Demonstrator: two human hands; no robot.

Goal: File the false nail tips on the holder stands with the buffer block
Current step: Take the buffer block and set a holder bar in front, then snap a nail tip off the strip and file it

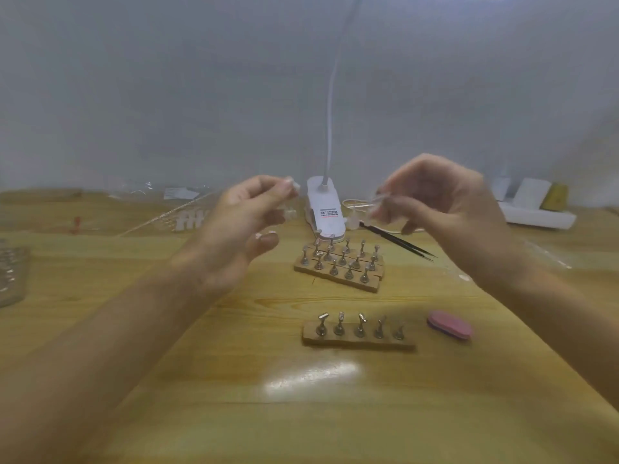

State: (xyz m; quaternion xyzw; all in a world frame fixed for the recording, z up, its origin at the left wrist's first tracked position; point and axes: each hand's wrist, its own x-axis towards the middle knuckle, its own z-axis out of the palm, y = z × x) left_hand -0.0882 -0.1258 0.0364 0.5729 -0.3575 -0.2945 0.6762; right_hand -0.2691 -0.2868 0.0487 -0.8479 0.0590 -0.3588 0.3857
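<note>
A wooden strip (355, 340) near the front carries several metal holder stands (340, 324). Behind it a larger wooden block (338, 277) bears several more stands. The pink buffer block (450, 324) lies on the table to the right of the front strip, untouched. My left hand (241, 226) is raised above the table and pinches a small clear nail tip (294, 185) at its fingertips. My right hand (442, 202) is raised opposite it and pinches another small clear piece (380, 199). The picture is blurred, so the small pieces are hard to make out.
A white clip lamp (326, 209) with a bendy neck stands behind the stands. Black tweezers (398, 242) lie to its right. A white box (536, 209) sits far right, clear plastic packets (181, 209) far left, a clear tray (11, 272) at the left edge.
</note>
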